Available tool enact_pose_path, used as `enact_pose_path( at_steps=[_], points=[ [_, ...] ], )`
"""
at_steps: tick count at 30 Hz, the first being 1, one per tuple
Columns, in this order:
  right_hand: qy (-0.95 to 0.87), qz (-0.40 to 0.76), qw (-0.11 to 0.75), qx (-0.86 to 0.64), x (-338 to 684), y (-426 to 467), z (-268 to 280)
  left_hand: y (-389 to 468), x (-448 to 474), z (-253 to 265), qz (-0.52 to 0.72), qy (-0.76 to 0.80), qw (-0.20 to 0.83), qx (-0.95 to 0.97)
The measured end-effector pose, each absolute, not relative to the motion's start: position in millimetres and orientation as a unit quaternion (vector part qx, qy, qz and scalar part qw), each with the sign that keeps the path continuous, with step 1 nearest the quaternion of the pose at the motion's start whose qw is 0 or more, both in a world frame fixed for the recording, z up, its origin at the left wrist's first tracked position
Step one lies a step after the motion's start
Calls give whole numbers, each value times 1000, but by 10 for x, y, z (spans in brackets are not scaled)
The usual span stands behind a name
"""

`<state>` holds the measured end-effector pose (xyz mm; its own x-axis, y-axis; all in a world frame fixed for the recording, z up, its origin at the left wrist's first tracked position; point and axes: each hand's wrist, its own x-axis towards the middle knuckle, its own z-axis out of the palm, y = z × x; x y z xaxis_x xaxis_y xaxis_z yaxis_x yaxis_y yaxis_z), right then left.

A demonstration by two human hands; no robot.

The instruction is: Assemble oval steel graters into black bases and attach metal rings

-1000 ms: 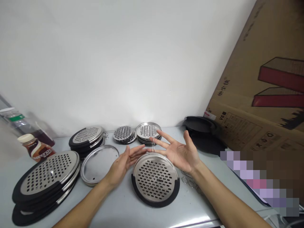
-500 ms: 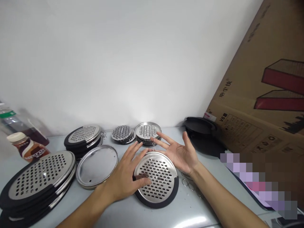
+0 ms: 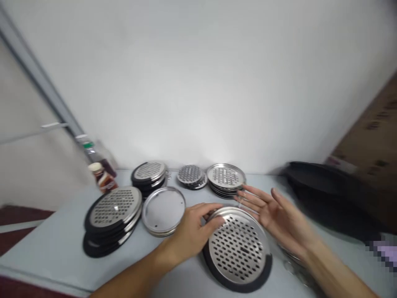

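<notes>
A round metal grater (image 3: 238,244) with slotted holes and a black rim round its near side lies in front of me on the table. My left hand (image 3: 200,227) is closed on its upper left edge, thumb on top and fingers curled at the rim. My right hand (image 3: 276,215) is held open beside the grater's far right edge, palm turned toward it and fingers spread. I see nothing held in it. A plain round metal dish (image 3: 164,209) lies just left of my left hand. Metal rings (image 3: 290,267) lie blurred below my right wrist.
Black-rimmed graters (image 3: 116,207) are stacked at left, with another such stack (image 3: 149,171) behind. Small perforated discs (image 3: 190,174) and stacked metal-rimmed plates (image 3: 226,176) stand near the wall. Bottles (image 3: 104,178) stand far left; black trays (image 3: 319,194) and a cardboard box (image 3: 372,140) are at right.
My left hand has gone from spread fingers over the grater to a grip on its upper left edge. My right hand stays open. The view has swung left, so things appear farther right.
</notes>
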<state>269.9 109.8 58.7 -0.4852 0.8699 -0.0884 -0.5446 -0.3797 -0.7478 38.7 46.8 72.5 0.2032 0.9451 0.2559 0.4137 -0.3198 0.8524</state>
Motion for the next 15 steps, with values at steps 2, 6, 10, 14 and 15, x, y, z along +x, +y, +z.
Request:
enact_pose_path(
  at_steps=[2,6,10,14,15],
  points=[
    [-326,791,425,-295,2698,1134,508,453,334,875,406,492,347,688],
    [-324,794,395,-329,2665,1117,432,446,-54,1213,394,534,373,648],
    [-363,788,375,-326,2634,1037,450,489,-808,1534,356,581,393,618],
    [-389,781,362,-329,2597,1010,463,563,-1588,1711,314,624,453,554],
    [-393,780,360,-328,2588,1011,460,577,-1743,1720,299,640,451,546]
  ],
)
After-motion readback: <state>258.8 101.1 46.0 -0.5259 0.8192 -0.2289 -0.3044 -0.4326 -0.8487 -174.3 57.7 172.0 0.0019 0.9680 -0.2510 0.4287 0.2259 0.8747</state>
